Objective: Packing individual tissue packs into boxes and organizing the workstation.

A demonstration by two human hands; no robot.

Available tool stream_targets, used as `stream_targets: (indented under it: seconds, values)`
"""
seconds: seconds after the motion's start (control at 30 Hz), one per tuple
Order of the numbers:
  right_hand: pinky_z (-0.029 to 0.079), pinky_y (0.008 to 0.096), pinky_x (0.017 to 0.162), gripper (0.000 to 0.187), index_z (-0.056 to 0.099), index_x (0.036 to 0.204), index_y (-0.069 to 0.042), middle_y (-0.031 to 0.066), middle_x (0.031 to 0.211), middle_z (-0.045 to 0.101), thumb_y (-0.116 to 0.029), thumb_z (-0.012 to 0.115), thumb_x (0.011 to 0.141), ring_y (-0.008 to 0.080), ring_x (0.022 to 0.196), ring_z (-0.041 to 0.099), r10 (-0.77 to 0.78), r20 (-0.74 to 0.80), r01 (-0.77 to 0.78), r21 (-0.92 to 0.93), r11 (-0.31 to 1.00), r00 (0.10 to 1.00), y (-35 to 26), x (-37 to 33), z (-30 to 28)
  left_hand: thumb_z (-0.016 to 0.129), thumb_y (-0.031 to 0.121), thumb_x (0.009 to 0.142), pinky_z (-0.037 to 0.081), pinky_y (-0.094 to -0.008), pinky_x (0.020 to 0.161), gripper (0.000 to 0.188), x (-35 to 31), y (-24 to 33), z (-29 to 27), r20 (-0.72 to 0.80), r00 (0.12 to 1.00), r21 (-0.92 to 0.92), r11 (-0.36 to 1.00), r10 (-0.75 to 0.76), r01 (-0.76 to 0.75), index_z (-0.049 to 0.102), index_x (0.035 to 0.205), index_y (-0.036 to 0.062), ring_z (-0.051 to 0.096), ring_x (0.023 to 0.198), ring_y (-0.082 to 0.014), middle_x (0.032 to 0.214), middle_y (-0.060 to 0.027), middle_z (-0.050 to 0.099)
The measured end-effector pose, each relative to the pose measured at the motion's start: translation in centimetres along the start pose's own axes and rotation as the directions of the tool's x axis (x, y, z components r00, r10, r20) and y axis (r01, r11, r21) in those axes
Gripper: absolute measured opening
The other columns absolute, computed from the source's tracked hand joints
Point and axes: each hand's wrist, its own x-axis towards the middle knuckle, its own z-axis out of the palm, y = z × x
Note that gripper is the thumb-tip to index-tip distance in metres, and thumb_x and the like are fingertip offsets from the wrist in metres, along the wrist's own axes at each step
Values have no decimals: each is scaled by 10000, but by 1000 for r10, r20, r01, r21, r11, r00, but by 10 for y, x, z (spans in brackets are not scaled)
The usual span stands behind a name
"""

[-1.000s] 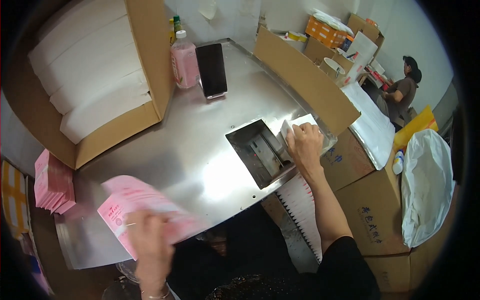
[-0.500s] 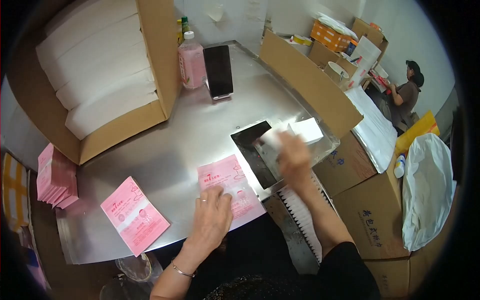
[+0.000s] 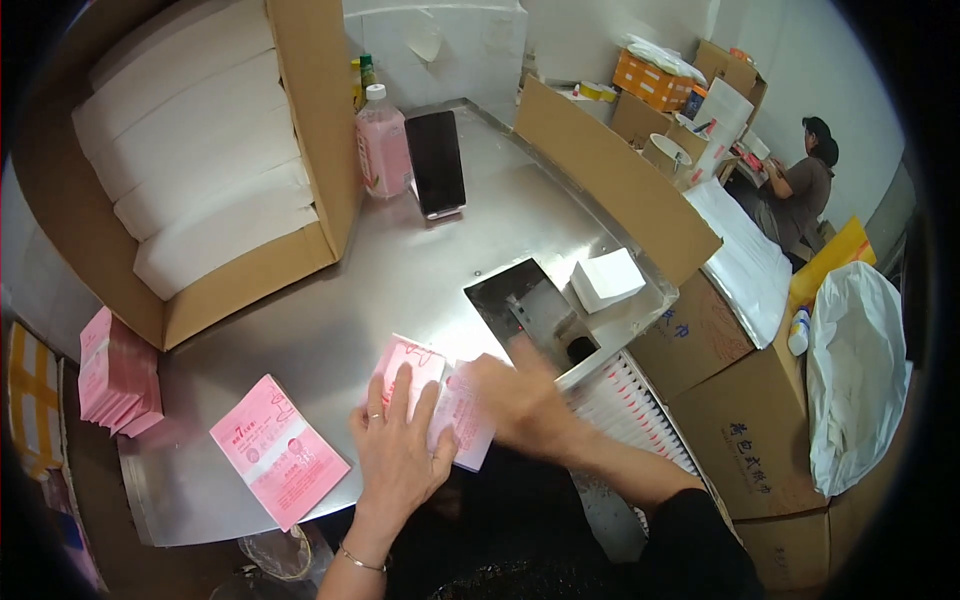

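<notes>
The left hand [image 3: 400, 440] lies spread-fingered on a pink printed sheet [image 3: 408, 364] near the edge of the steel table [image 3: 270, 335]; the right hand [image 3: 518, 408] is blurred over the sheet's right part, its grip impossible to tell. Folding seems in hand; the next move likely calls for even pressing. 2 pink stacks [image 3: 278, 452] lie leftward.

This looks like a small packing workshop: a metal desk [image 3: 385, 275] with a cut-out opening [image 3: 530, 308] spreads beyond the left hand [image 3: 400, 435], an open carton [image 3: 252, 285] of white paper stacks [image 3: 215, 165] stands farther off to its left, and piled cartons [image 3: 740, 440] and a co-worker [image 3: 803, 185] are right of the right hand [image 3: 522, 405].
</notes>
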Motion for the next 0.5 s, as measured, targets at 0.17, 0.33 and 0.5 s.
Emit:
stream_targets:
  seconds: [0.17, 0.33, 0.5]
  values:
    - [433, 492, 863, 239, 645, 1035, 15, 145, 933, 592, -142, 650, 854, 308, 966, 575, 236, -272, -360, -666, 654, 933, 96, 1, -58, 701, 397, 801, 375, -476, 845, 560, 0, 13, -2, 58, 989, 26, 991, -135, 133, 617, 1283, 125, 485, 1093, -377, 1238, -186, 529]
    - [449, 468, 789, 159, 704, 890, -14, 163, 846, 581, -144, 613, 902, 319, 891, 569, 460, -240, -515, -511, 688, 855, 123, -21, -54, 734, 483, 803, 377, -481, 833, 614, 5, 18, -5, 48, 994, 98, 991, -99, 94, 621, 1262, 90, 502, 1029, -355, 1145, -212, 512]
    - [434, 458, 800, 177, 676, 854, 28, 152, 873, 579, -140, 627, 879, 326, 913, 554, 535, -204, -569, -389, 724, 820, 123, -15, -62, 702, 482, 840, 389, -472, 783, 507, 7, 11, -4, -38, 999, 153, 988, 8, -2, 625, 1135, 77, 501, 1001, -319, 1160, -158, 548]
